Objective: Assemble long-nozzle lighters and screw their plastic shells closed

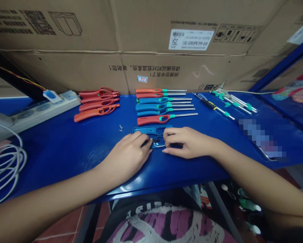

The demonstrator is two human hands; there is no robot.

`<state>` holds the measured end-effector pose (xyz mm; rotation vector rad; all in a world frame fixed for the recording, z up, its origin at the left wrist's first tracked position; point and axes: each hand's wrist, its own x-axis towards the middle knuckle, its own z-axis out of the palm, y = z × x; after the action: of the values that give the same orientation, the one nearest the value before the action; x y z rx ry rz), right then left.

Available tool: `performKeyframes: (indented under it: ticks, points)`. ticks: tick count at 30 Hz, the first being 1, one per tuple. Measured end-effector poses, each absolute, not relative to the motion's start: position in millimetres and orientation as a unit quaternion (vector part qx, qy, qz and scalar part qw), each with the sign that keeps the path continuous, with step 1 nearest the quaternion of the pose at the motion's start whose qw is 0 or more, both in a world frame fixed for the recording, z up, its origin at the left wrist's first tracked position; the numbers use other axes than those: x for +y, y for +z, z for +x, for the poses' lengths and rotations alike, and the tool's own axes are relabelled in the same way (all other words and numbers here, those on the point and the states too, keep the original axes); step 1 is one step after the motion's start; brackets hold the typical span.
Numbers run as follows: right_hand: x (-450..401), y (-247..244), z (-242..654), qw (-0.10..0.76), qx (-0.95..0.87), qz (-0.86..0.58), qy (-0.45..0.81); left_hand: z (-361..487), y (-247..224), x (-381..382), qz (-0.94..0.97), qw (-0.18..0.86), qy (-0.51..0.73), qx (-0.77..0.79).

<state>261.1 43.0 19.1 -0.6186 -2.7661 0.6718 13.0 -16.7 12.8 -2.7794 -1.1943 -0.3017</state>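
Before me on the blue table lies an opened blue gas lighter. Its upper casing half [150, 130] rests flat, inner side up. Just below it, the second casing half [158, 144] shows between my hands, with a small black part and a thin white wire in it. My left hand [132, 153] is closed at this half's left end, fingers bent and thumb by the black part. At the right end, my right hand [185, 143] is closed with curled fingers, thumb low along the edge. Both fingertips are partly hidden. Several small screws [121, 128] lie left of the casing.
Assembled lighters [155, 119] with metal tubes lie in a row behind my hands. Red and orange casings [97, 113] are at left, by a power strip [37, 113]. A screwdriver [208, 103], tube parts [236, 101] and a phone [262, 138] are at right. Cardboard boxes [90, 64] stand behind.
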Motion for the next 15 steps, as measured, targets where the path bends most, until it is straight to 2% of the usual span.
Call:
performKeyframes:
  ticks: [3,8,15]
  points:
    - [44.1,17.2,260.6,0.119,-0.942,-0.207,0.234,13.1,11.6,-17.5,-0.913,0.055,-0.099,-0.391]
    - [44.9,16.5,258.2,0.122,-0.928,-0.253,0.245,10.5,8.9,-14.6,-0.913,0.005,-0.117,-0.39]
    - [47.0,17.6,257.1,0.127,-0.906,-0.271,0.299,8.1,4.7,-14.5,-0.917,0.013,-0.129,-0.378]
